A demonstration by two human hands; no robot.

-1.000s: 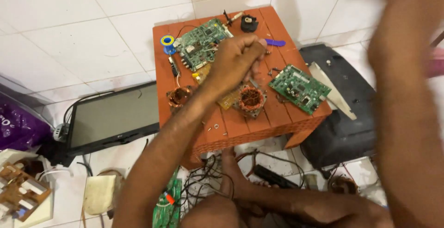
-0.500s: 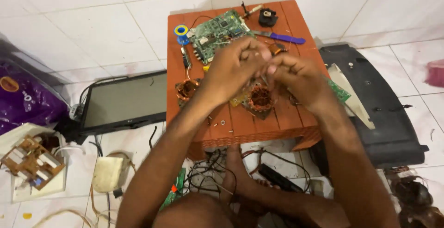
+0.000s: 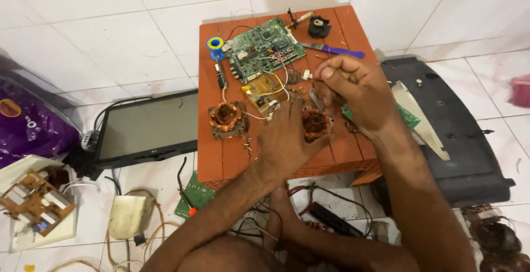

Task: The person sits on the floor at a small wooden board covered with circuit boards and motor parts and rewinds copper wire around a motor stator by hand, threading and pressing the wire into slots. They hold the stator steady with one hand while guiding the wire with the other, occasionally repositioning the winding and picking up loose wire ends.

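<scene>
A copper-wound coil is steadied on the orange stool by the gripping left hand, while the right hand, pinched shut, is held just above-right.

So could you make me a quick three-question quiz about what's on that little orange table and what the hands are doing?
1. True or false: the left hand rests on the copper coil near the front of the orange table.
2. Which lies nearest the table's far edge? A) purple-handled tool B) second copper coil C) loose screws
3. Fill in: the large green ____ sits beside the blue-and-yellow solder spool.

Key:
1. True; the right hand is raised just above it, fingers pinched together.
2. A
3. Circuit board
</scene>
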